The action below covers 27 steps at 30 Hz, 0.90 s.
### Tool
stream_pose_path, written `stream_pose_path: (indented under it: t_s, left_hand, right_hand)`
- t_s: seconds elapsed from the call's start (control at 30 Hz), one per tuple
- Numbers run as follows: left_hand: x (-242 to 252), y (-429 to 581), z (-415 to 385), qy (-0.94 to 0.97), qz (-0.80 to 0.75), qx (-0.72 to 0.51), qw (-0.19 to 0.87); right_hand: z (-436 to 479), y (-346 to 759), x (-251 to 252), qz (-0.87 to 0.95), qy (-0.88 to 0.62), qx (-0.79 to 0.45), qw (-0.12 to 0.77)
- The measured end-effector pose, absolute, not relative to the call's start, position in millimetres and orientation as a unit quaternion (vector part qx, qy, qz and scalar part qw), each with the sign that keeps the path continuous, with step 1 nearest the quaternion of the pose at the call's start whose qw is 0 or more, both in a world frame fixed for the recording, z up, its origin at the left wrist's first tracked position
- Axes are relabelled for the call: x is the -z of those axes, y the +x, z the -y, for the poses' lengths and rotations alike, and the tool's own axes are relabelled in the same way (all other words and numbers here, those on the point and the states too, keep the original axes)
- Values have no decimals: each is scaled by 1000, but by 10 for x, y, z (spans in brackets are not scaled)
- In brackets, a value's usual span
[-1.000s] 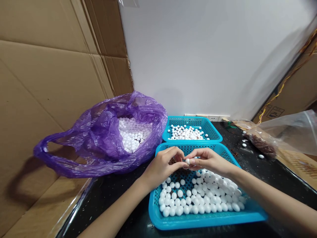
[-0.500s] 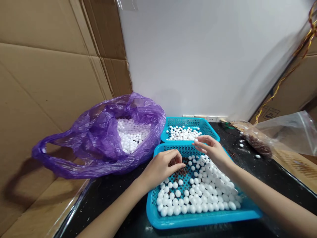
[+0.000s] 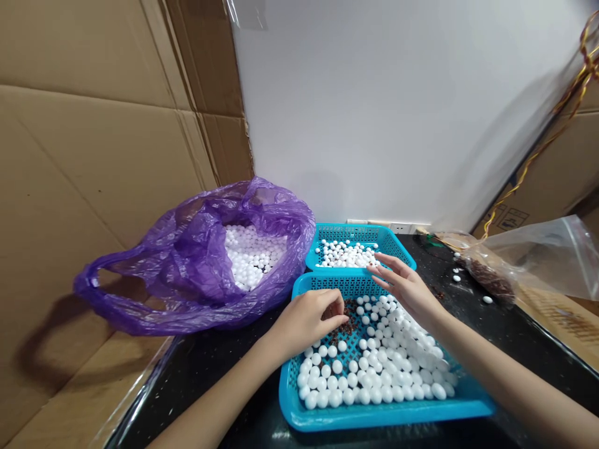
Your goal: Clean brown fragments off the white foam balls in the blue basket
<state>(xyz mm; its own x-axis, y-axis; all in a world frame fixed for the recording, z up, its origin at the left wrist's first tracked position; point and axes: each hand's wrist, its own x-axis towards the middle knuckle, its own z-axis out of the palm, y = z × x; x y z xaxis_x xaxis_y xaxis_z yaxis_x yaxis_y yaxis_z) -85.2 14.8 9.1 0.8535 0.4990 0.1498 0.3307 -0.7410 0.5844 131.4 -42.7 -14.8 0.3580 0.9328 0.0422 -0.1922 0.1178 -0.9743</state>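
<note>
My left hand (image 3: 314,317) is over the left side of the near blue basket (image 3: 388,419). Its fingers curl toward the thumb beside small reddish-brown bits (image 3: 350,312) on the basket floor. Whatever sits between those fingertips is hidden. White balls (image 3: 374,380) fill much of the near basket's front and right side. Above the far rim my right hand (image 3: 403,288) has its fingers spread, tips toward the rear blue basket (image 3: 400,248). Smaller-looking white balls (image 3: 344,254) lie in that rear basket, some close behind the right fingertips.
A purple plastic bag (image 3: 187,274) holding many white balls stands at left, against cardboard (image 3: 93,143). On the black tabletop (image 3: 219,368) at right are a few loose white balls (image 3: 487,300) and a clear bag of brown bits (image 3: 491,274). A white wall (image 3: 374,112) rises behind.
My right fingers have spread apart, and the white ball pinched at their tips has been let go by the rear basket. My left hand has barely moved.
</note>
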Motion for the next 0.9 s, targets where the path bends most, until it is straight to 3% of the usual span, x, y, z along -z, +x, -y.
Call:
stream_pose_path:
  t_s: [0.13, 0.27, 0.37, 0.9]
  left_hand:
    - [-64, -859, -151, 936, -238, -129, 227]
    - [-34, -859, -162, 956, -228, -84, 166]
    - [-22, -861, -165, 961, -226, -57, 145]
    - [-20, -858, -175, 965, -235, -42, 104]
  right_hand:
    - [471, 1254, 145, 504, -555, -417, 514]
    - [522, 1151, 172, 669, -579, -316, 342]
    - [551, 1113, 203, 728, -573, -266, 265]
    - [557, 1114, 186, 769, -551, -235, 222]
